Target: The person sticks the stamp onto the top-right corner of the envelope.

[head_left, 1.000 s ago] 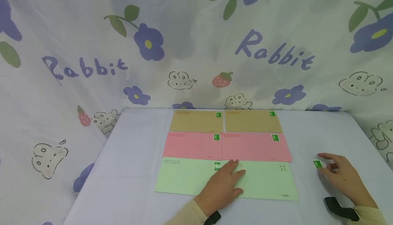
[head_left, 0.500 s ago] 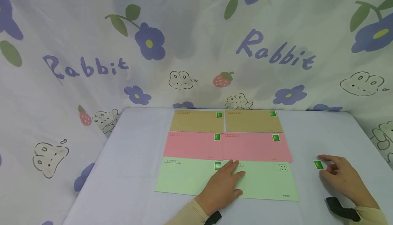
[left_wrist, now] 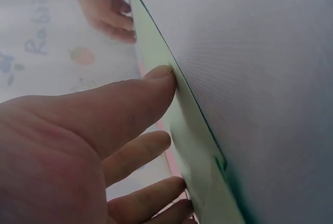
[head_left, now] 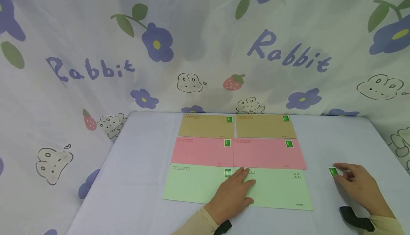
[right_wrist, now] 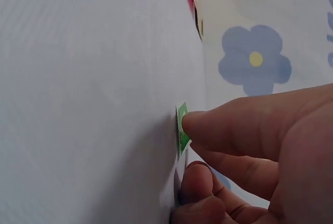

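Note:
My left hand (head_left: 229,196) lies with fingers spread across the inner edges of two pale green envelopes, the left one (head_left: 192,185) and the right one (head_left: 278,190). Its thumb (left_wrist: 151,86) rests near the envelope's front edge in the left wrist view. To the right of the envelopes, my right hand (head_left: 358,185) pinches a small green stamp (head_left: 333,172) with white borders between thumb and forefinger, low over the white table. In the right wrist view the thumb overlaps the stamp (right_wrist: 183,130), and the other fingers curl underneath.
Behind the green envelopes lie two pink envelopes (head_left: 203,153) and two brown envelopes (head_left: 266,128), each with a green stamp at its upper right. The left green envelope has a stamp (head_left: 227,173) too; the right one shows a printed dotted square (head_left: 296,175). A patterned curtain (head_left: 205,42) hangs behind.
The right thumb and forefinger have closed slightly on the stamp, covering more of its right edge. The left hand keeps its place on the envelopes; the view has shifted slightly.

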Demonstrator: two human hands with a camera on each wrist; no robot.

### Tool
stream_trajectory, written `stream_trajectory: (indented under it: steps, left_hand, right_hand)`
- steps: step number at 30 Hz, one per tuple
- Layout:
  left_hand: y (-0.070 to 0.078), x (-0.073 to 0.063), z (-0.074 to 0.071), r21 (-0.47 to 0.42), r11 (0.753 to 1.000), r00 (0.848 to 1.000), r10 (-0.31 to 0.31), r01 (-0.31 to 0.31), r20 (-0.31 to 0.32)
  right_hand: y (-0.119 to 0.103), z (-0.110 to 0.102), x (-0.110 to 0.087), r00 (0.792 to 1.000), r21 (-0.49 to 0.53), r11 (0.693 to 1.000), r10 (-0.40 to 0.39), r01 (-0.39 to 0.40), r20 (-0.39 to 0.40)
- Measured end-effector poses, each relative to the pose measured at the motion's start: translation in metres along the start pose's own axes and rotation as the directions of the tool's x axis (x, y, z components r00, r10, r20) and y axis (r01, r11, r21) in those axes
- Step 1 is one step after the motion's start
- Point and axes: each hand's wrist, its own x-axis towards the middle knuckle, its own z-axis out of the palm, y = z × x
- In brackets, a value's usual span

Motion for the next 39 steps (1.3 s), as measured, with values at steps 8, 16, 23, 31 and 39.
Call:
stream_trajectory:
  steps: [8, 16, 23, 31, 39]
  left_hand:
    - [0.0005, -0.0003, 0.0006, 0.022, 1.000, 1.000, 0.009, -0.009, -0.017]
    - [0.0013, -0.0015, -0.0006, 0.066, 0.997, 0.999, 0.043, -0.042, -0.017]
    - [0.0020, -0.0011, -0.0024, 0.080, 0.995, 0.998, 0.063, -0.061, -0.019]
    - [0.0026, -0.0011, -0.0018, 0.055, 0.997, 0.999, 0.048, -0.047, -0.013]
    - [0.0037, -0.0013, -0.0030, 0.033, 0.999, 0.999, 0.036, -0.035, -0.005]
  right_hand:
    - [-0.0028, 0.0009, -0.0001, 1.000, -0.013, 1.000, 0.017, -0.017, -0.007]
    - [-0.0025, 0.0023, -0.0004, 1.000, -0.015, 1.000, 0.000, -0.001, -0.025]
    - [-0.0050, 0.0012, 0.0005, 1.000, -0.017, 1.000, 0.013, -0.013, -0.023]
    - [-0.0054, -0.0010, 0.0029, 0.996, 0.025, 0.995, 0.093, -0.093, 0.014]
    - [-0.0021, 0.0021, 0.0014, 0.997, 0.038, 0.996, 0.083, -0.083, -0.007]
